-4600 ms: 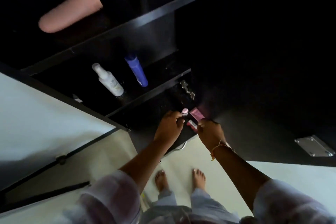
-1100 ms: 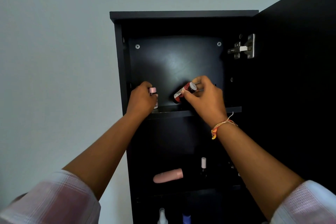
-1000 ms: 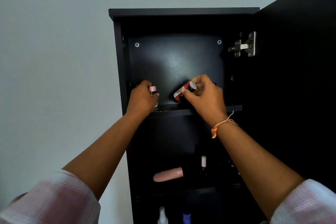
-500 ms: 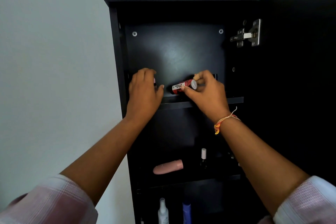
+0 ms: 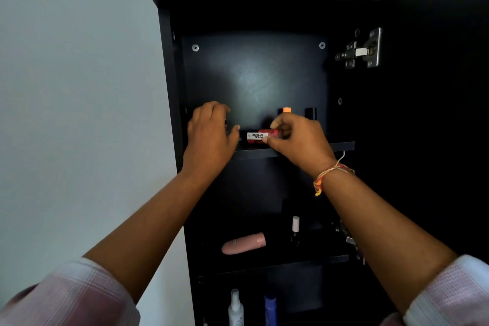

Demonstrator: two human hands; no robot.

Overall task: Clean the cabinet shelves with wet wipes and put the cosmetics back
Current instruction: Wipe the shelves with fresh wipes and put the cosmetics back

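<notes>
The top shelf (image 5: 341,146) is carrying a red Wild Stone tube (image 5: 260,136), which is lying on its side near the front edge, while an orange-capped item (image 5: 286,110) and a black-capped item (image 5: 310,113) are standing further back. On the middle shelf (image 5: 264,267) a pink tube (image 5: 243,243) is lying beside an upright white-capped nail polish bottle (image 5: 295,230).

I see a black cabinet (image 5: 254,74), a red tube (image 5: 270,134) with a white label, an orange cap (image 5: 286,110), a pale pink tube (image 5: 243,243), a blue bottle (image 5: 270,309), pink-and-white checked sleeves (image 5: 87,296), an orange-and-yellow thread bracelet (image 5: 326,177).
</notes>
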